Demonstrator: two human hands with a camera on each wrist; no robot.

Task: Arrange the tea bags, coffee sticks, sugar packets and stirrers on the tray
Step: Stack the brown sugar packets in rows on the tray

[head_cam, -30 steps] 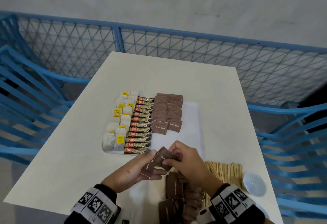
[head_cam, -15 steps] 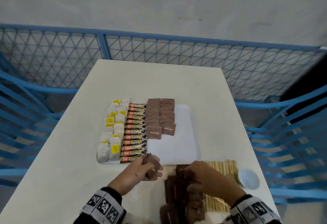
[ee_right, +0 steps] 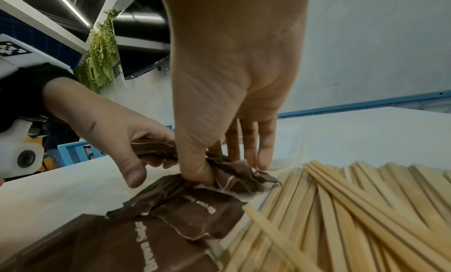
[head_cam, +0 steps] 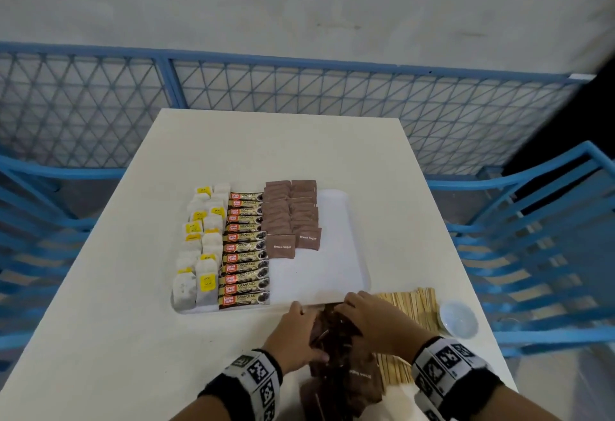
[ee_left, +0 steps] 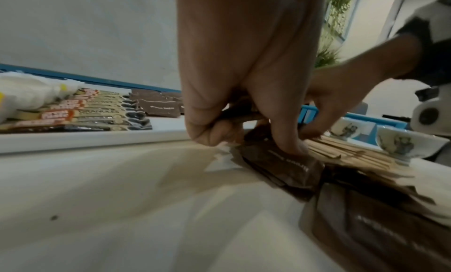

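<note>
Both hands meet over the loose sugar packets [head_cam: 336, 374] heaped on the table [head_cam: 116, 337] just in front of the tray [head_cam: 332, 267]; the left hand [head_cam: 293, 334] curls fingers and thumb round a few brown packets, seen clearly from the left wrist; the right hand [head_cam: 372, 321] pinches a crumpled packet from the heap between thumb and fingers, its other fingers reaching straight down to the table. How many packets either hand has is hard to tell, since hands and motion blur cover them; the near end of the heap is cut off by the lower frame edge.

On the tray, tea bags [head_cam: 199, 254] fill the left side, coffee sticks [head_cam: 244, 247] lie stacked beside them, and two columns of laid sugar [head_cam: 291, 217] reach about halfway down; the right part is bare white.

Stirrers [head_cam: 409, 307] lie on the table right of the heap, partly under the right hand and wrist; a small cup [head_cam: 457, 319] stands beyond them.
</note>
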